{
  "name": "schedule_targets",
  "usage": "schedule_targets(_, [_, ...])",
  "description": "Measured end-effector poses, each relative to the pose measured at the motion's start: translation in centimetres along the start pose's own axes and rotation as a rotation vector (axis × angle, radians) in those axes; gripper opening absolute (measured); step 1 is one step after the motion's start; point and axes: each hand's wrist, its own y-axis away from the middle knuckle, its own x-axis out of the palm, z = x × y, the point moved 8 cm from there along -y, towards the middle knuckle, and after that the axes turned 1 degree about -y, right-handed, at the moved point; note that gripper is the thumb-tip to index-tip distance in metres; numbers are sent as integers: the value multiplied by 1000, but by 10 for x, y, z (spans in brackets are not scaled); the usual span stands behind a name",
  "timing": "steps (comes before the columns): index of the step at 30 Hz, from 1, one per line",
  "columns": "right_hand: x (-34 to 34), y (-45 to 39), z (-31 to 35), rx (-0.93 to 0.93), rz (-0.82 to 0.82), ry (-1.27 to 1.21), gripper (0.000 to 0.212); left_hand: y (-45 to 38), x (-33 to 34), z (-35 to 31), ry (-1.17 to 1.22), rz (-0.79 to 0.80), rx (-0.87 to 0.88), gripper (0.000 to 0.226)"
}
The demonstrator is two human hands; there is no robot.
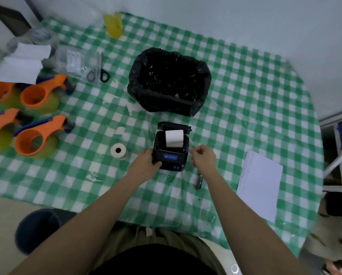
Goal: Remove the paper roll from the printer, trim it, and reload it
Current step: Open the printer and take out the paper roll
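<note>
A small black printer (171, 153) sits on the green checked tablecloth (245, 100), its lid open toward the far side. A white paper roll (174, 138) lies in its open bay. My left hand (146, 162) grips the printer's left front corner. My right hand (202, 158) hovers at the printer's right side with fingers curled, touching or nearly touching its edge; nothing is visibly in it. A second paper roll (118, 150) stands on end just left of the printer. Scissors (98, 69) lie at the far left.
A bin lined with a black bag (169, 82) stands right behind the printer. Several orange tape dispensers (37, 135) fill the left side. A white notepad (260, 183) lies at the right. A dark pen-like object (199, 180) rests under my right wrist. Paper scraps dot the cloth.
</note>
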Motion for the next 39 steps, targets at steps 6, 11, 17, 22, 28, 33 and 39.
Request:
schedule_targets(6, [21,4,31,-174,27,27,47,0,-2,-3,-26,3,-2,39])
schedule_targets(11, [26,6,50,-289,-7,135,13,5,-16,-13,-41,-38,22,42])
schedule_targets(17, [0,45,104,-535,-86,-41,2,3,-59,-28,55,-192,82,39])
schedule_targets(22, [-25,37,183,-634,-187,-240,6,-3,-91,-34,68,-279,110,37])
schedule_targets(28, [5,-8,225,-544,-129,-67,19,-4,-108,-16,60,-295,66,37])
schedule_targets(33, [41,1,201,-520,34,77,31,-3,-108,18,-113,-239,-35,50])
schedule_targets(39, [67,40,157,-533,170,124,26,2,-76,48,-443,42,-116,64])
